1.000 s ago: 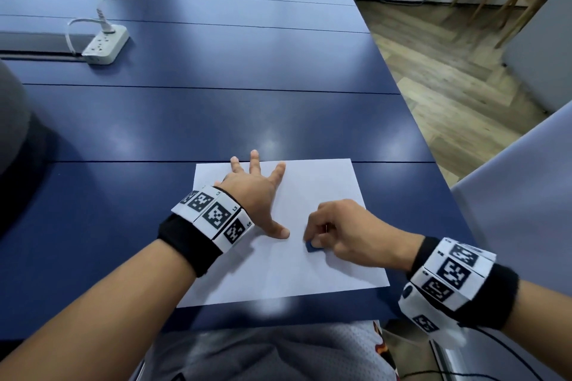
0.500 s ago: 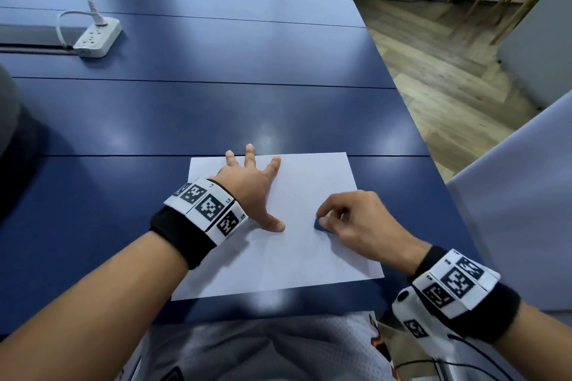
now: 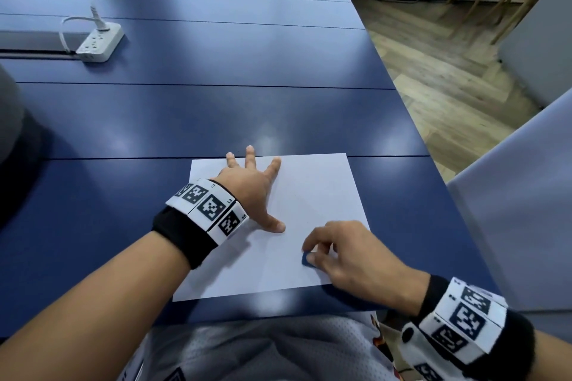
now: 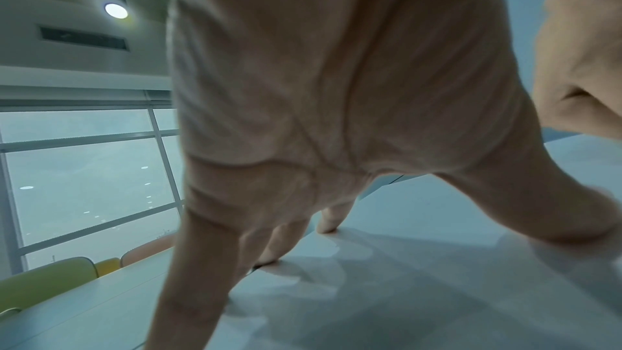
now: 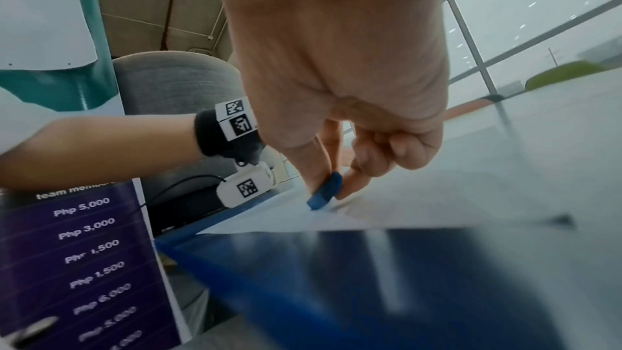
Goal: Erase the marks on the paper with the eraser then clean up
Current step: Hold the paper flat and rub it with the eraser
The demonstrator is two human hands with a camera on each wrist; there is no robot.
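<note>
On the near part of the blue table (image 3: 216, 120) lay a white sheet of paper (image 3: 309, 195), its far edge along a seam in the tabletop and its near edge close to the table's front edge; the sheet looked plain, with only a faint speck or two near its middle, too small to read as marks. Pressed on the sheet's left half was the left hand (image 3: 250, 191), fingers straight and spread apart, thumb stretched toward the right; the left wrist view showed the fingertips planted on the paper (image 4: 403, 262). Near the sheet's near right corner was the right hand (image 3: 346, 260), its thumb and forefinger clamped on a small dark blue eraser (image 5: 324, 192), the other fingers curled; the eraser was a short flat block, tilted, its lower end touching the paper. Far off to the left on the table sat a white power strip (image 3: 100, 43) with a white cable plugged in.
</note>
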